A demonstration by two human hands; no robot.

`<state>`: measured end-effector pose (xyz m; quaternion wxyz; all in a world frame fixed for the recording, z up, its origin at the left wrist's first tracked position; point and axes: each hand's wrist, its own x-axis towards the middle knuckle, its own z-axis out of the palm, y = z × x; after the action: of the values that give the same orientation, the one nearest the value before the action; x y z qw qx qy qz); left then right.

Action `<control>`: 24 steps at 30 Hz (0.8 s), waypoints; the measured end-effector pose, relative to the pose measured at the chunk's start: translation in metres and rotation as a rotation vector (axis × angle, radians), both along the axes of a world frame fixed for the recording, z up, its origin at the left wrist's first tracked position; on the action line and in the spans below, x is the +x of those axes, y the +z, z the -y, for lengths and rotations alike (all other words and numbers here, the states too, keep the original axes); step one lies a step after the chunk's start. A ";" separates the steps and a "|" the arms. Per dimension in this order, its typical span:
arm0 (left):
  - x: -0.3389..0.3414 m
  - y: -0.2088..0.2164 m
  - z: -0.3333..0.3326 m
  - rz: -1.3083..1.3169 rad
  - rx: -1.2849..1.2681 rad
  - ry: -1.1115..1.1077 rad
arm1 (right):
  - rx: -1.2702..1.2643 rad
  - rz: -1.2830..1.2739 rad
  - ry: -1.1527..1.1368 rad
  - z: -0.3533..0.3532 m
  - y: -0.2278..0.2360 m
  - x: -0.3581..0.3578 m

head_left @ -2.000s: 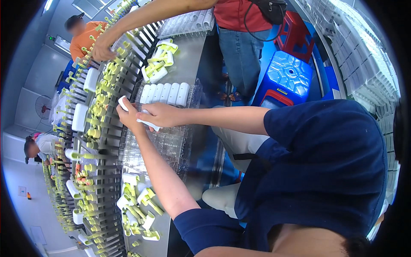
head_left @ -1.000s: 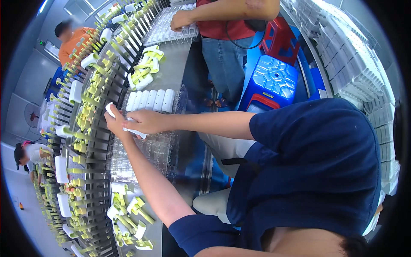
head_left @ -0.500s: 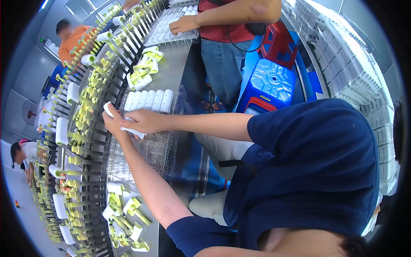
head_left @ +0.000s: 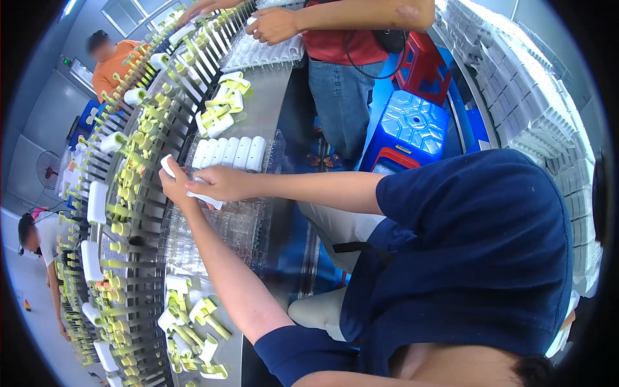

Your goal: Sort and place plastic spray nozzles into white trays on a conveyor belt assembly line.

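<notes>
My left hand (head_left: 175,186) grips a white, smooth, elongated plastic cover (head_left: 168,165), whose rounded end sticks up past the fingers. Close against it, my right hand (head_left: 219,183) is closed on a thin white piece (head_left: 206,198) that looks like a cloth; the fingers partly hide it. Both hands are over a stack of clear plastic trays (head_left: 216,229). Just beyond them, several matching white covers (head_left: 229,153) lie side by side in the top tray.
A line of upright pegs with yellow-green holders (head_left: 119,229) runs along the left. White and yellow-green parts lie on the metal bench, nearer (head_left: 192,329) and farther (head_left: 224,103). A co-worker's hand (head_left: 274,26) is at far trays. A blue stool (head_left: 412,122) stands behind.
The view has shifted slightly. My hands stay together with the white pieces in them. The co-worker's hand has lifted from the far tray with a small white thing, and their other hand reaches toward the pegs.
</notes>
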<state>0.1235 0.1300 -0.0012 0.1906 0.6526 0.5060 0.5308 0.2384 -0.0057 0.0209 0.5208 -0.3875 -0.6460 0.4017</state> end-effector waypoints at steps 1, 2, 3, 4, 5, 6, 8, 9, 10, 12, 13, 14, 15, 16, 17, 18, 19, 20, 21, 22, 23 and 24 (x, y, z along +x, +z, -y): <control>0.001 0.000 0.000 -0.001 0.005 -0.010 | -0.005 -0.013 0.007 0.000 0.001 0.000; 0.001 0.001 0.001 -0.002 0.011 -0.019 | -0.002 -0.012 0.005 0.001 0.001 0.000; 0.002 0.000 0.001 0.002 0.008 -0.017 | -0.013 -0.011 0.001 0.001 0.000 0.000; 0.003 0.000 0.001 0.007 0.005 -0.014 | -0.024 -0.010 -0.003 0.000 0.000 0.001; 0.003 0.002 0.000 0.002 -0.005 -0.015 | -0.016 0.002 -0.008 -0.001 0.000 0.001; 0.002 0.001 0.000 0.003 -0.003 -0.016 | -0.014 0.003 -0.009 0.000 0.000 0.001; 0.000 0.000 0.000 0.009 0.001 -0.013 | -0.015 0.009 -0.006 0.000 0.001 0.000; 0.000 0.000 0.000 0.014 -0.001 -0.023 | -0.013 0.008 -0.009 0.001 0.001 0.000; 0.000 0.000 0.001 0.013 0.001 -0.026 | -0.018 0.009 -0.008 0.001 0.001 0.000; 0.000 0.001 0.002 0.026 0.008 -0.041 | -0.022 0.009 -0.009 0.001 0.001 0.000; 0.001 0.002 0.002 0.019 0.007 -0.029 | -0.002 0.020 -0.015 0.000 0.001 0.001; 0.001 0.002 0.004 0.019 0.009 -0.032 | 0.018 0.032 -0.021 0.000 0.000 0.001; 0.001 0.002 0.005 0.031 0.012 -0.040 | 0.021 0.033 -0.022 0.000 0.001 0.001; 0.000 0.003 0.007 0.043 0.015 -0.047 | -0.005 0.028 -0.014 0.000 0.001 0.000; -0.001 0.000 0.002 0.052 0.017 -0.034 | -0.031 0.022 -0.006 0.000 0.001 -0.001; 0.001 0.001 0.004 0.054 0.014 -0.042 | -0.030 0.023 -0.014 0.001 0.001 0.000; 0.002 0.003 0.007 0.056 0.011 -0.050 | -0.030 0.025 -0.017 0.001 0.002 0.000; 0.004 0.004 0.009 0.050 0.019 -0.049 | -0.030 0.026 -0.020 0.002 0.002 0.002; 0.003 0.005 0.009 0.051 0.019 -0.049 | -0.025 0.023 -0.017 0.002 0.002 0.000; 0.002 0.005 0.010 0.049 0.014 -0.046 | -0.025 0.024 -0.017 0.002 0.003 0.000; 0.002 0.006 0.010 0.046 0.008 -0.043 | -0.014 0.039 -0.025 0.003 0.003 0.001; 0.002 0.006 0.011 0.045 0.007 -0.044 | -0.005 0.054 -0.033 0.003 0.003 0.001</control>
<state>0.1260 0.1191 0.0051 0.2112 0.6520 0.4851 0.5431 0.2393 -0.0083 0.0240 0.5089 -0.4101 -0.6523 0.3839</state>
